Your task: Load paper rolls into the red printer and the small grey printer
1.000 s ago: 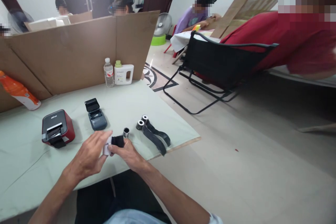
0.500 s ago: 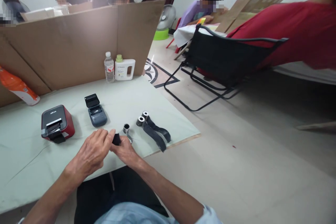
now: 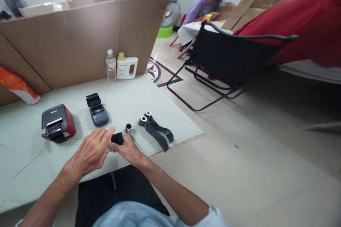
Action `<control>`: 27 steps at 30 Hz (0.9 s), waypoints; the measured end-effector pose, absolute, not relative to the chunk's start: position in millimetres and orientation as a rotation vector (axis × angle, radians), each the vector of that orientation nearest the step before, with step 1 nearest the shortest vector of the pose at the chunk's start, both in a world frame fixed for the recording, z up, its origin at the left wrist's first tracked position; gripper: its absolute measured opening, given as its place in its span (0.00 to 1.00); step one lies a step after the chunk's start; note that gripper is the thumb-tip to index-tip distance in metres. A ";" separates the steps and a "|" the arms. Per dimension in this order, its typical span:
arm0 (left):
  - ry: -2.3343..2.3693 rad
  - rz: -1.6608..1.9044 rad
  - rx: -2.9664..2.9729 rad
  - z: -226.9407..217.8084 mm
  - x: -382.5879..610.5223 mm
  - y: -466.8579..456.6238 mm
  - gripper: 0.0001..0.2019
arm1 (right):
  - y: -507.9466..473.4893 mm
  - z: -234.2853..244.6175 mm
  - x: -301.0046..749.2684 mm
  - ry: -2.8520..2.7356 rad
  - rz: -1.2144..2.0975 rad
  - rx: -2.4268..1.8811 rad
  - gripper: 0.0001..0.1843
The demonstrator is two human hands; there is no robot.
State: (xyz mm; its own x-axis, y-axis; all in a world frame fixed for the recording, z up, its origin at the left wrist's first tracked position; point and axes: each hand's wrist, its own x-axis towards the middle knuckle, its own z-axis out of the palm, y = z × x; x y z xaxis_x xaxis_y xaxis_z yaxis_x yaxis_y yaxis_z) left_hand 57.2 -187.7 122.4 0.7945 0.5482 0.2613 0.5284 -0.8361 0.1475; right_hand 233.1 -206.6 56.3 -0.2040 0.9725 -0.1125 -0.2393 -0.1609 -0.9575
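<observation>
Both my hands meet over the near edge of the pale green table. My left hand and my right hand pinch a small roll with a black strip between their fingertips; a bit of white shows at its left end. Just beyond my fingers lies a small grey spool. To its right two more rolls lie with black strips trailing toward the table edge. A dark blue label printer with its lid up and a red and black printer stand to the left.
A water bottle and a white jug stand against a cardboard screen. An orange pack lies far left. A black folding chair and a person in red are to the right; other people sit behind.
My hands have kept turning the small roll between them; the white end showed more a second ago. The view has tilted slightly, and the person in red has shifted right.
</observation>
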 end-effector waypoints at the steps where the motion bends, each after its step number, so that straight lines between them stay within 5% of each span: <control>1: 0.926 0.371 2.959 119.1 59.9 -188.9 0.40 | -205.7 54.5 229.8 -1.075 1.539 -1.042 0.28; 5: 1.049 0.270 2.966 111.9 63.2 -189.5 0.43 | -202.8 51.6 221.0 -1.013 1.459 -1.111 0.30; 15: 0.862 1.015 2.044 101.1 46.9 -187.0 0.41 | -204.1 52.2 228.3 -0.624 2.076 -0.457 0.28; 27: 0.959 0.603 2.714 114.1 49.4 -164.6 0.35 | -176.9 52.6 229.4 -0.979 1.700 -0.959 0.22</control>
